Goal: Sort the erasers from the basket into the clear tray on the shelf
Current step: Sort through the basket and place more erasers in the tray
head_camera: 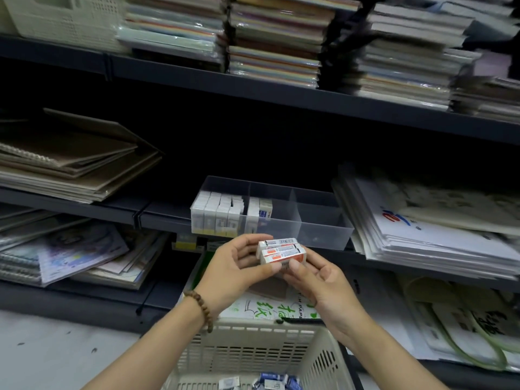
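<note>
basket [253, 330] below; left hand [233, 266], right hand [318, 280] grip stacked erasers [281, 250].

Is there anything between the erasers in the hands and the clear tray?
Nothing visible. The left hand and right hand hold the white boxed erasers just below the clear plastic divided tray; only air between.

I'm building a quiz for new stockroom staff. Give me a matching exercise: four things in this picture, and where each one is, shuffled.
1. clear tray
2. basket
3. eraser stack
4. bead bracelet

A. on the left wrist
B. pinched between left hand and right hand
C. on the shelf, left compartment filled
D. lowest in view, loose erasers inside

Pairs: 1-C, 2-D, 3-B, 4-A
</note>
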A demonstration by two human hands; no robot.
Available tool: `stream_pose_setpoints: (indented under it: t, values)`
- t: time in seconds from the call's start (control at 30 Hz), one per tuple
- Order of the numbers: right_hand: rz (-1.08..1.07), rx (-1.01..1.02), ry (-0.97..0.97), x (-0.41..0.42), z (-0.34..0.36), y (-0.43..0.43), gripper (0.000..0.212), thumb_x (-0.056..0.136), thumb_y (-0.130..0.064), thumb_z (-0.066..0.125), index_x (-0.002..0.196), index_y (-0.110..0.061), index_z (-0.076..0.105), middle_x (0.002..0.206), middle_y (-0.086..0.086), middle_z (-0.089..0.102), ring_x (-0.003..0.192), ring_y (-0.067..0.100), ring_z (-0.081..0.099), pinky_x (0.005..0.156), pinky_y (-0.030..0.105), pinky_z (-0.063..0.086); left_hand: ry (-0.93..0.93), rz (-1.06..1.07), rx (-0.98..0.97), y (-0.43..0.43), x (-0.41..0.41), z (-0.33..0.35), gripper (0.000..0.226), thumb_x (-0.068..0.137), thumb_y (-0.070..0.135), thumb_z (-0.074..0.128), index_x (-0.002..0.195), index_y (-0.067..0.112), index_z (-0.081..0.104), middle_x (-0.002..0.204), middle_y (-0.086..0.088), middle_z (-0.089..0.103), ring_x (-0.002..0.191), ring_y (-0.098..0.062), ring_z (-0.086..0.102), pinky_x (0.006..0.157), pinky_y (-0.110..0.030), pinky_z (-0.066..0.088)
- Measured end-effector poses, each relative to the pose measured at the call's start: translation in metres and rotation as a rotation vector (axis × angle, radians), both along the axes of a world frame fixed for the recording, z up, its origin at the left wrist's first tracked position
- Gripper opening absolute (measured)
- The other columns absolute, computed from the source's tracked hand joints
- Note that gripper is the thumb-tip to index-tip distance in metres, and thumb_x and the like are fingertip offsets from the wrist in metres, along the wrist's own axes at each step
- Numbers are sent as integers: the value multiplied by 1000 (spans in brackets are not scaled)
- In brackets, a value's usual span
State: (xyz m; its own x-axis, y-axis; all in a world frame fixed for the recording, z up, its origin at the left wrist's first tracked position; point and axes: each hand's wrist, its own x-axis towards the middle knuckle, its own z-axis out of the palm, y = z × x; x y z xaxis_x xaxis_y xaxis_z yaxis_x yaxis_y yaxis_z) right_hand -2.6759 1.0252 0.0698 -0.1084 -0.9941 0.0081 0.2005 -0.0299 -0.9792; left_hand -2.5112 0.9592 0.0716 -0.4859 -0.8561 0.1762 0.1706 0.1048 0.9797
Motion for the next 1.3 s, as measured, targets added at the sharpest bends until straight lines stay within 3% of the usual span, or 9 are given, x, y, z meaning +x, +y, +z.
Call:
stream_pose_setpoints:
  t: [0.2, 0.37, 0.57, 0.67, 0.8, 0.87, 1.0, 1.17, 1.3]
  values:
    - [-103, 59, -20, 5, -9, -1, 54, 70, -26, 72, 120, -13, 58, 104, 7, 73, 100, 19, 68, 76, 18, 54, -69, 115, 28, 4, -5, -6, 57, 48, 30, 83, 100, 21, 63, 96, 5, 72, 88, -6, 67, 71, -16, 53]
    - [-90, 77, -68, 6, -7, -1, 51, 70, -27, 70, 117, -10, 61, 105, 8, 72, 99, 17, 68, 78, 18, 54, 69, 36, 195, 4, -8, -7, 40, 73, 25, 70, 112, 18, 60, 103, 0, 72, 95, -12, 68, 74, -19, 55]
    - [-60, 64, -28, 0, 0, 0, 54, 69, -28, 71, 118, -8, 61, 106, 8, 72, 104, 20, 67, 81, 19, 54, 148, 172, 327, -6, 0, -4, 24, 85, 24, 61, 106, 13, 63, 91, -2, 74, 84, -9, 70, 63, -14, 53]
    - [68, 79, 83, -8, 7, 3, 51, 68, -30, 75, 114, -12, 63, 106, 9, 72, 103, 22, 67, 88, 25, 53, 92, 207, 384, -10, 6, -8, 18, 87, 21, 59, 103, 17, 66, 91, -8, 69, 73, -16, 71, 58, -23, 55]
    - [165, 127, 209, -9, 8, 6, 45, 68, -23, 79, 109, -12, 62, 99, 11, 73, 95, 24, 70, 76, 24, 56, -213, 123, 220, -2, 3, -15, 16, 86, 22, 63, 101, 17, 62, 80, -7, 71, 58, -12, 66, 52, -27, 55]
    - [160, 161, 279, -8, 5, 5, 46, 66, -24, 81, 105, -10, 62, 96, 11, 73, 91, 23, 71, 74, 25, 57, -277, 91, 181, 3, -2, -16, 22, 85, 26, 64, 101, 13, 56, 73, -5, 72, 57, -12, 67, 48, -24, 53]
    - [98, 195, 293, -9, -2, 3, 47, 63, -24, 81, 104, -9, 63, 92, 10, 74, 86, 22, 72, 72, 25, 57, -327, 22, 106, 5, -5, -13, 24, 89, 28, 57, 100, 7, 57, 79, -8, 72, 68, -13, 68, 63, -27, 57]
    - [37, 175, 234, -14, -3, 2, 48, 63, -24, 79, 106, -9, 64, 94, 10, 74, 87, 23, 72, 71, 24, 57, -193, -148, 144, 2, 1, -15, 42, 73, 14, 75, 113, 18, 61, 106, 1, 70, 96, -8, 67, 75, -17, 52]
    - [18, 145, 144, -11, -4, 2, 35, 77, -15, 70, 111, -9, 63, 96, 6, 74, 88, 16, 71, 68, 16, 55, -166, -168, 154, -2, 4, -14, 49, 72, 7, 76, 116, 23, 60, 111, 6, 69, 102, -7, 65, 78, -16, 52]
